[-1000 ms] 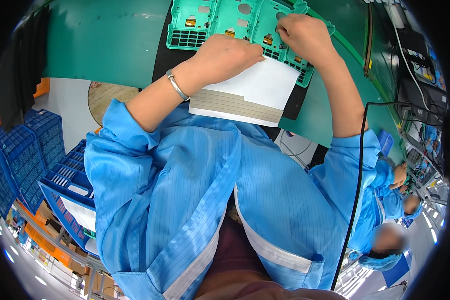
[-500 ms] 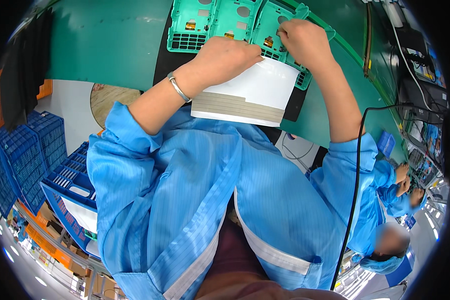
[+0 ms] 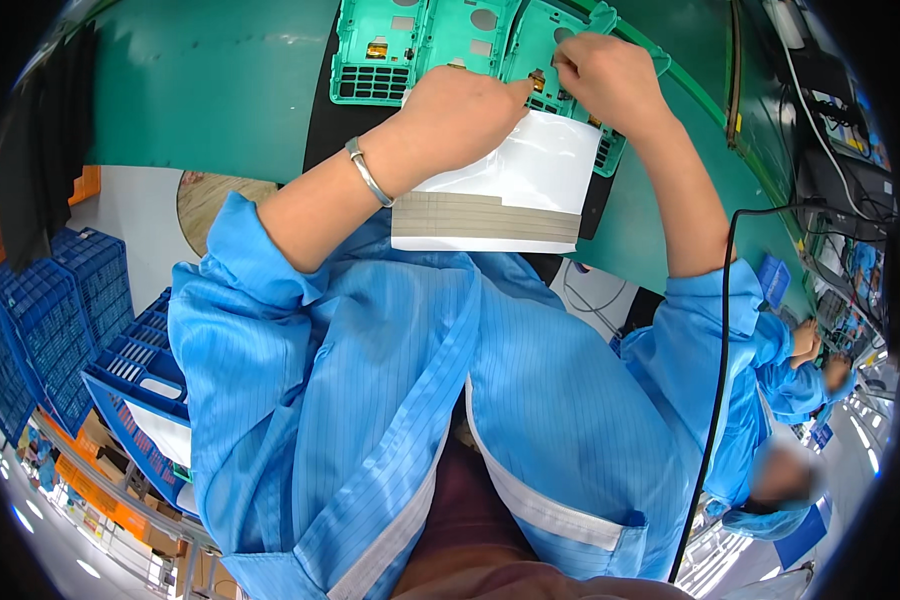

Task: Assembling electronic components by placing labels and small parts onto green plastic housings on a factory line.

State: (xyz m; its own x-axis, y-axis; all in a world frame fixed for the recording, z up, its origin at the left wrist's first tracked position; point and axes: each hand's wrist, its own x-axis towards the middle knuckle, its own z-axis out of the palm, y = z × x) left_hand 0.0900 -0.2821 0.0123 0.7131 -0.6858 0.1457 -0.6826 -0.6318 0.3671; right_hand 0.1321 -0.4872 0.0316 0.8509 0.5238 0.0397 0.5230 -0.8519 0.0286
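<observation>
L hand and R hand are apart from each other, both at the right-hand green shell: L thumb + index come together near its gold patch, R fingers curl at its right side. Can't tell if either grips anything. Shell's on a black mat, in from tabletop's near edge, w/ middle shell & left shell alongside. White sheet w/ tan strips lies btwn shells & near edge, partly below L hand. Step in hand: prob fine fingertip work on that shell; next move likely calls for steady R hand, light L touch.
</observation>
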